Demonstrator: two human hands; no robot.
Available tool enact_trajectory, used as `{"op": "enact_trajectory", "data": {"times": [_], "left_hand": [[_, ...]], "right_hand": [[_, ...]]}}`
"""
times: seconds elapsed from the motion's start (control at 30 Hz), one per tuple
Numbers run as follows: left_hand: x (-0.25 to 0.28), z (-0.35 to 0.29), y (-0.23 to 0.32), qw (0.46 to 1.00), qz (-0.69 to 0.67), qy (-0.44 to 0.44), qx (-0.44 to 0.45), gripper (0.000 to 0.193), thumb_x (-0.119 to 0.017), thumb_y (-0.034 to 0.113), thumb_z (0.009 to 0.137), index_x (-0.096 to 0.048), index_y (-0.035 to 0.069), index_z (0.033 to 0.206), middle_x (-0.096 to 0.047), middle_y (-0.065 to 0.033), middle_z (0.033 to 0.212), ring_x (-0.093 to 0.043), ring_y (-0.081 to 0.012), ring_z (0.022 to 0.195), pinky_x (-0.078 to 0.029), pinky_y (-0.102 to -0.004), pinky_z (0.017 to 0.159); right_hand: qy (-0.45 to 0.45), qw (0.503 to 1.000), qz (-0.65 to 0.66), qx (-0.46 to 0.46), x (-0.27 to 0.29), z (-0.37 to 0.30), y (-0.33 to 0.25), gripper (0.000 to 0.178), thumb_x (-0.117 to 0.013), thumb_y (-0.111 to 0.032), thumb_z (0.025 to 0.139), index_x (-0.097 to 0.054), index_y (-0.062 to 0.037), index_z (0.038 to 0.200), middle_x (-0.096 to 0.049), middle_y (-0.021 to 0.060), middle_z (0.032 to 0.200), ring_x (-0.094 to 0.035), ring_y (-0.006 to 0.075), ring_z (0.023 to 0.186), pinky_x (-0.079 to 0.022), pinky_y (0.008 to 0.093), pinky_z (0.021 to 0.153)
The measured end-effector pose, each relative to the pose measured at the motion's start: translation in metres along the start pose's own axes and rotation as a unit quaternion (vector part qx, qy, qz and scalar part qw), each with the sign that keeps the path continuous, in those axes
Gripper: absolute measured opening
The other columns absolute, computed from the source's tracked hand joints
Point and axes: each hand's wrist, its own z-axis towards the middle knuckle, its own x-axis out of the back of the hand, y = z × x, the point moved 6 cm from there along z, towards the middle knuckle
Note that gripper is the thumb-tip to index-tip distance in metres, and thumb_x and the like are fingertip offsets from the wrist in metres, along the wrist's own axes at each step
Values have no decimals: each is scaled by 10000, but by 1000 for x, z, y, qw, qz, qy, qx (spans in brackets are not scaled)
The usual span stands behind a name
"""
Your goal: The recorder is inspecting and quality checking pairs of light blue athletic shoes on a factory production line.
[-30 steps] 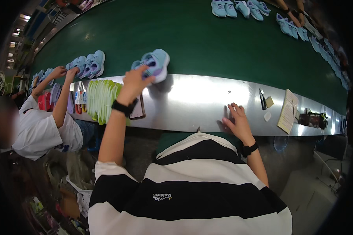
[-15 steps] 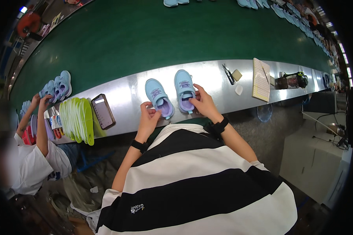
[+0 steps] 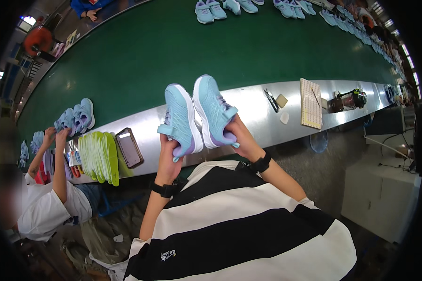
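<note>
Two light-blue children's sneakers with white soles and purple heels are held up over the metal ledge, tilted so their sides show and their soles face each other. My left hand [image 3: 168, 157] grips the left sneaker [image 3: 179, 114] at its heel opening, its fingers partly hidden by the shoe. The right sneaker [image 3: 210, 110] is in my right hand [image 3: 243, 138], whose fingers reach into the opening at the heel. The toes of both point away from me, and the soles nearly touch.
Along the metal ledge [image 3: 164, 152] lie a phone [image 3: 129, 148], stacked lime-green insoles [image 3: 98, 157], snips [image 3: 271, 100], a notebook [image 3: 311, 104] and a dark jar [image 3: 347, 101]. A co-worker [image 3: 56, 201] handles sneakers at left. More sneakers sit on the green belt [image 3: 140, 56].
Both sneakers have been lifted off the ledge, brought together and turned sideways, sole toward sole. More sneakers have come into view at the far side of the belt, as has another person's hand.
</note>
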Motion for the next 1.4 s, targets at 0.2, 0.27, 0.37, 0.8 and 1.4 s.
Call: {"op": "enact_trajectory", "data": {"times": [0.2,0.27,0.37,0.8,1.4], "left_hand": [[-30,-20,53,816,449,89,-353,513,-663,-21,722,-518,84,1203,-420,-149,1268,-440,-281,1200,-368,-374,1006],[-40,-26,59,789,499,81,-349,541,-666,-34,728,-496,58,1233,-429,-144,1266,-433,-263,1213,-339,-364,1035],[-44,-27,63,754,545,75,-359,564,-671,-20,750,-472,53,1273,-440,-146,1253,-450,-256,1194,-353,-361,1020],[-26,5,26,991,114,65,-17,544,-606,255,947,-330,65,1375,-637,-15,933,-563,-83,897,-417,-261,804],[93,31,-54,958,279,58,36,401,-431,327,1023,-576,-3,1199,-638,-94,1088,-619,-147,958,-495,-256,823]], "right_hand": [[26,781,-494,380,-16,-21,-48,680,-659,-64,656,-530,-125,1321,-451,166,1190,-471,328,1086,-437,374,903],[31,765,-514,387,-13,-23,-50,684,-664,-65,653,-530,-122,1321,-452,165,1192,-474,327,1082,-439,373,902],[35,757,-520,394,-16,-25,-55,684,-673,-69,660,-522,-115,1325,-461,156,1189,-484,316,1068,-443,377,891],[72,988,-131,43,-21,5,-26,711,-692,-231,849,-281,-38,1397,-499,128,1083,-548,171,952,-469,285,773],[-363,467,-709,383,-42,4,-11,272,-549,-139,798,-641,-107,1053,-582,6,1168,-508,203,1094,-389,342,898]]}}
